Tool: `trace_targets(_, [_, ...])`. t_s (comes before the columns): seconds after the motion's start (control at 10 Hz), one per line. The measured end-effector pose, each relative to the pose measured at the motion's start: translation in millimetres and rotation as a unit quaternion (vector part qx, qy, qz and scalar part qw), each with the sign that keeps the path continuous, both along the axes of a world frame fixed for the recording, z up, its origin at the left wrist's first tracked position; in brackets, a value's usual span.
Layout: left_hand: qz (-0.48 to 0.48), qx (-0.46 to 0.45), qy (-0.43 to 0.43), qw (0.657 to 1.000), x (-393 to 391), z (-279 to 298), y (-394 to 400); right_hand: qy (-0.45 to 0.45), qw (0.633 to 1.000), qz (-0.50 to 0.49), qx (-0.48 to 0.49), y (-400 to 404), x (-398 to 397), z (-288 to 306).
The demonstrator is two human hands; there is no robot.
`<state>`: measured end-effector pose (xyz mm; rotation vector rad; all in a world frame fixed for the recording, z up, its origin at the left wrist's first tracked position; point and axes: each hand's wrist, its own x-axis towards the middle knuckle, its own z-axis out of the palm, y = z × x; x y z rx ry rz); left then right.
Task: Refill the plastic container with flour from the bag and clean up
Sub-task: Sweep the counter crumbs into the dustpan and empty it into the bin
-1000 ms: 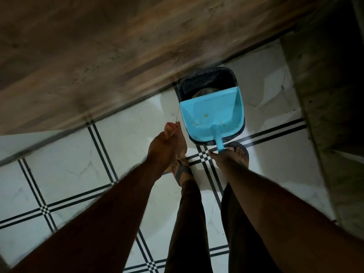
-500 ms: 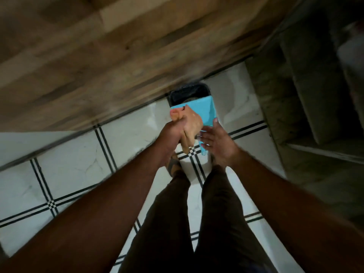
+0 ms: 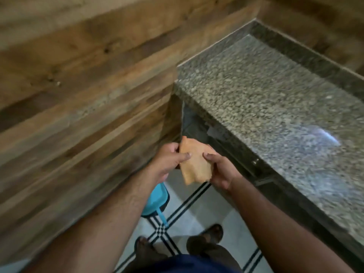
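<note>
Both hands pinch cloth [image 3: 194,162] between them: left hand [image 3: 171,160], right hand [image 3: 219,168]. Counter [image 3: 275,107] lies right; right hand nearer.

Both arms extended forward; left hand [image 3: 169,158] and right hand [image 3: 218,168] pinching cloth [image 3: 195,164] between them.

Dustpan [image 3: 155,201] on floor [image 3: 199,209], left of counter [image 3: 275,99]

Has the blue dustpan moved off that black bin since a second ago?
No. The blue dustpan still rests on the black bin beside the wooden wall; only the camera rose.
</note>
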<state>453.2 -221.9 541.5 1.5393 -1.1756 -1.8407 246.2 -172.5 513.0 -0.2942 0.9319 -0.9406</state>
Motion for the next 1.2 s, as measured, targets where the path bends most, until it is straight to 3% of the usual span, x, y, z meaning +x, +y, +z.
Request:
trace_targets(0.2, [-0.039,-0.005,-0.038,0.998,-81.8,30.4,-10.9,0.030,0.997,-0.064,0.033,29.0,-77.3,31.5])
trace_targets(0.4, [-0.069,-0.067,-0.077,0.992,-187.6,46.6,-45.2,0.142,0.968,-0.195,0.070,16.4,-162.1,62.8])
trace_targets(0.5, [-0.064,-0.135,-0.135,0.980,-230.8,54.7,-78.4,0.181,0.952,-0.238,0.070,-6.6,-191.5,83.5])
trace_targets(0.6, [-0.105,-0.198,-0.228,0.947,-258.5,63.1,-114.6,0.278,0.928,-0.234,0.086,-24.0,-211.7,97.7])
trace_targets(0.7, [-0.212,-0.286,-0.397,0.846,-266.6,56.8,-138.2,0.431,0.884,-0.142,0.109,-29.5,-217.9,100.1])
trace_targets(0.8, [-0.366,-0.356,-0.429,0.745,-267.2,29.0,-141.1,0.597,0.801,-0.007,0.038,-32.8,-215.1,87.8])
trace_targets(0.9, [-0.485,-0.393,-0.423,0.656,-263.5,-1.3,-140.8,0.733,0.637,0.234,-0.053,-33.7,-212.5,62.7])
trace_targets(1.0, [-0.496,-0.435,-0.394,0.640,-260.1,-10.1,-150.3,0.754,0.570,0.311,-0.102,-33.3,-213.1,46.6])
trace_targets(1.1, [-0.532,-0.443,-0.352,0.630,-257.1,-14.7,-170.4,0.766,0.526,0.339,-0.146,-35.1,-216.4,44.6])
trace_targets(1.2, [-0.556,-0.432,-0.333,0.627,-267.1,-11.1,-187.9,0.772,0.526,0.323,-0.152,-39.5,-225.8,49.8])
